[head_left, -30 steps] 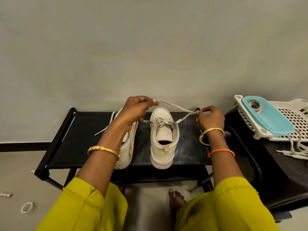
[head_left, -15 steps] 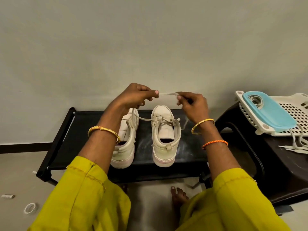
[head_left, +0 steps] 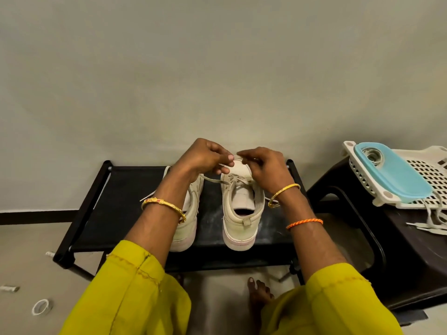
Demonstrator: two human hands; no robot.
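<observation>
Hands: left [head_left: 205, 157] and right [head_left: 263, 169] both pinch shoelace [head_left: 215, 181] above right sneaker [head_left: 242, 213].

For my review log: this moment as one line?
phase: tying lace | left hand: pinches lace | right hand: pinches lace | shoe: upright on black rack

At the right edge I see a white basket [head_left: 433, 172] with a blue lid [head_left: 396, 177] on a dark stool [head_left: 416, 257], spare laces [head_left: 433, 222] beside it; lower left, a tape roll [head_left: 41, 306] lies on the floor [head_left: 24, 250].
</observation>
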